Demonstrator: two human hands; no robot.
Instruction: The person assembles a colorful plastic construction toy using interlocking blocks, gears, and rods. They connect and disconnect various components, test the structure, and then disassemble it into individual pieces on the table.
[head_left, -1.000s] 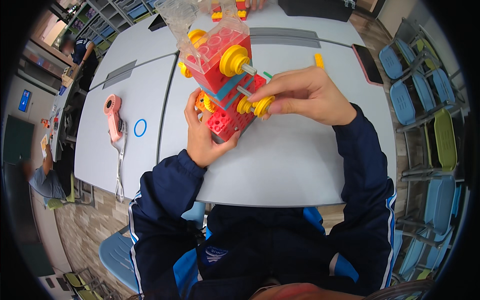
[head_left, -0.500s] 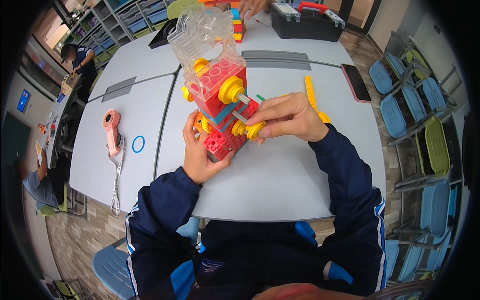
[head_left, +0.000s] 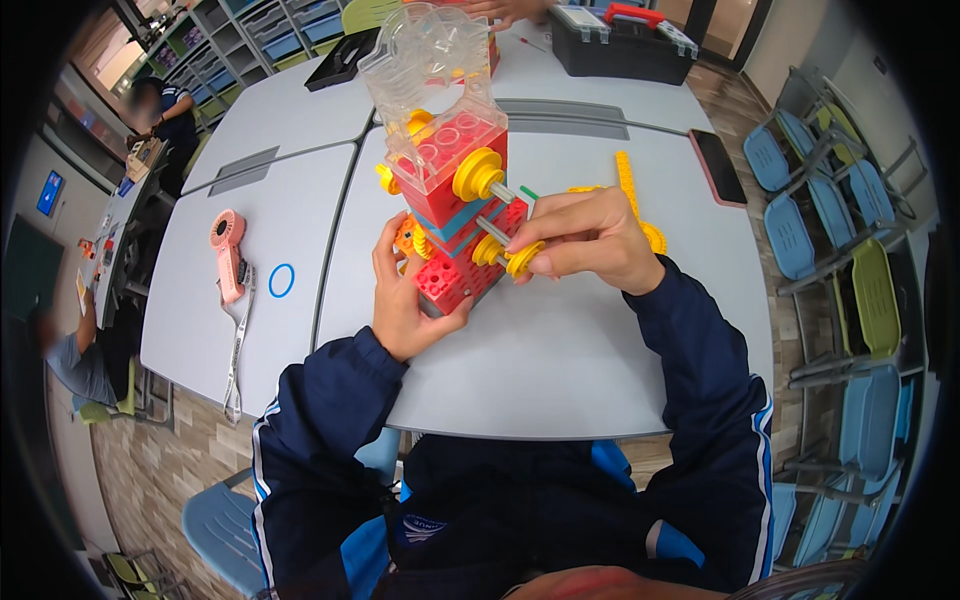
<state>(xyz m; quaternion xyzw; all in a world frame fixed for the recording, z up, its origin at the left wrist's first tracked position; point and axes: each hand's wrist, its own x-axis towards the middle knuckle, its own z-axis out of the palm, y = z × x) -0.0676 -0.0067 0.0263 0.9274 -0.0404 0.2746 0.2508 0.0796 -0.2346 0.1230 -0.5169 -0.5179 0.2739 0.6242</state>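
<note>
A tall model of red and blue building bricks (head_left: 460, 225) stands on the table, topped by clear plastic parts (head_left: 425, 60). My left hand (head_left: 405, 310) is wrapped round its lower left side, thumb on the front. On its right side a large yellow pulley wheel (head_left: 478, 175) sits on a grey axle. Lower down, my right hand (head_left: 590, 240) pinches a small yellow wheel (head_left: 526, 258); a second small yellow wheel (head_left: 487, 250) sits closer to the bricks. A grey axle (head_left: 492, 231) sticks out just above them. My right fingers partly hide these parts.
Left on the table lie a pink handheld fan (head_left: 228, 250) with a strap and a blue ring (head_left: 281, 281). To the right are yellow toothed pieces (head_left: 627, 190) and a phone (head_left: 716, 165). A black toolbox (head_left: 620, 50) stands at the back, near another person's hand (head_left: 505, 10).
The model and both hands appear slightly farther right in the view. More of the axle shows between the two small yellow wheels. My grip on both sides stays the same.
</note>
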